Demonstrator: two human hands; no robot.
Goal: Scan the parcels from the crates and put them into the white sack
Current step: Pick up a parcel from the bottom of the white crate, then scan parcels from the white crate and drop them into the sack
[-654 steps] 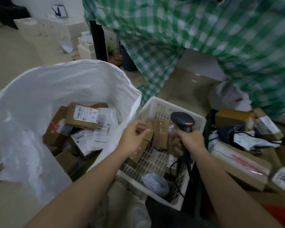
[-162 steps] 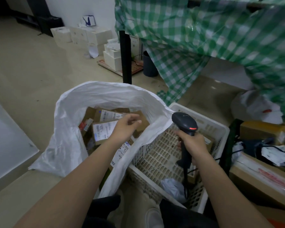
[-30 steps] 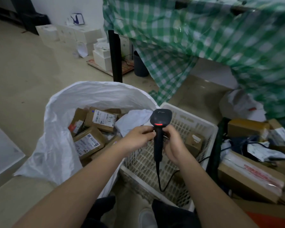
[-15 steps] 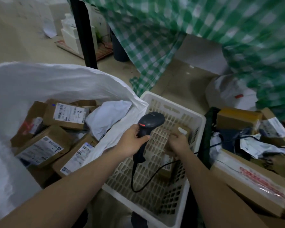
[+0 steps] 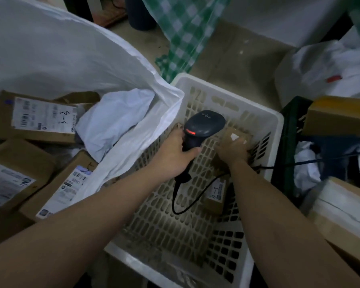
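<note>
In the white crate (image 5: 264, 121) | right hand (image 5: 232, 149) grips far-corner parcel (image 5: 236, 135) | left hand (image 5: 175, 154) clasps scanner (image 5: 204, 125), just left of it

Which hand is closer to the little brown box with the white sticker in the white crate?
Right hand: it rests on the brown box. The left hand grips the scanner beside it.

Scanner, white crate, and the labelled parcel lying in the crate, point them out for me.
scanner (image 5: 205, 125), head view, on its dark head.
white crate (image 5: 279, 125), head view, on its far right rim.
labelled parcel (image 5: 216, 194), head view, on its white label.
</note>
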